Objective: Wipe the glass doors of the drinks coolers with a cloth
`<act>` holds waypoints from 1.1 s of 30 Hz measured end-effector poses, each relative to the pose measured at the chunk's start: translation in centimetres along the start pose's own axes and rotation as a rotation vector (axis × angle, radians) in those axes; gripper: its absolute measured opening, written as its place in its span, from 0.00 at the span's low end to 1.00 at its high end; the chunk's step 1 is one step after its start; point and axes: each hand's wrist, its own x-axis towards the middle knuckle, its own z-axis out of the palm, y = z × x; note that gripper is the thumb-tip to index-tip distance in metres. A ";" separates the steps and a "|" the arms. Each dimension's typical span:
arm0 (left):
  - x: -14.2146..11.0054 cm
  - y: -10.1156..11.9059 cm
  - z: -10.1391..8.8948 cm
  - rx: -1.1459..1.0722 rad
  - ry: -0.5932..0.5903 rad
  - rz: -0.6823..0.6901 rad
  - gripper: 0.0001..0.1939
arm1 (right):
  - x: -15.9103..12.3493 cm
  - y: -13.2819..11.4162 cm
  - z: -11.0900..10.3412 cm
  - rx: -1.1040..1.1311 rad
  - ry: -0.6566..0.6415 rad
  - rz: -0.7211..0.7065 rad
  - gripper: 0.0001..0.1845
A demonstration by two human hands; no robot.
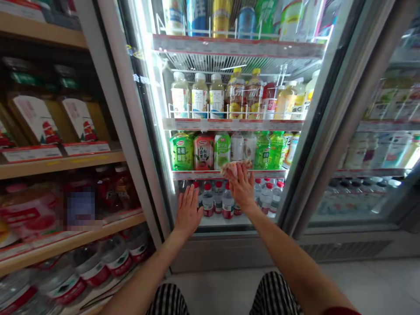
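My right hand [242,186] presses a crumpled pinkish-beige cloth [234,167] against the glass door [210,221] of a lit drinks cooler. The cloth lies under its fingers, at the height of the shelf edge above the water bottles. To the left, my left hand [188,209] rests flat on or close to the same glass, fingers stretched and holding nothing. Behind the glass, red-capped water bottles [227,203] stand on the bottom shelf, and green and red tea bottles [203,152] on the one above.
Wooden shelves [65,164] with juice and water bottles rise close on my left. A metal door frame [337,122] and a second cooler with bottles [387,155] are on the right. Below the door run a grey base panel [223,253] and the tiled floor [226,288].
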 end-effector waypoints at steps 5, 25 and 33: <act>0.4 2.4 -0.1 -0.014 0.020 0.107 0.29 | -6.4 0.7 0.5 0.014 -0.142 -0.177 0.28; 2.9 6.4 0.7 -0.056 -0.043 0.149 0.26 | -4.9 12.9 -2.4 -0.204 0.007 0.269 0.28; 2.9 7.8 1.1 -0.055 -0.076 0.194 0.27 | -13.3 12.2 -0.8 -0.209 -0.079 0.346 0.28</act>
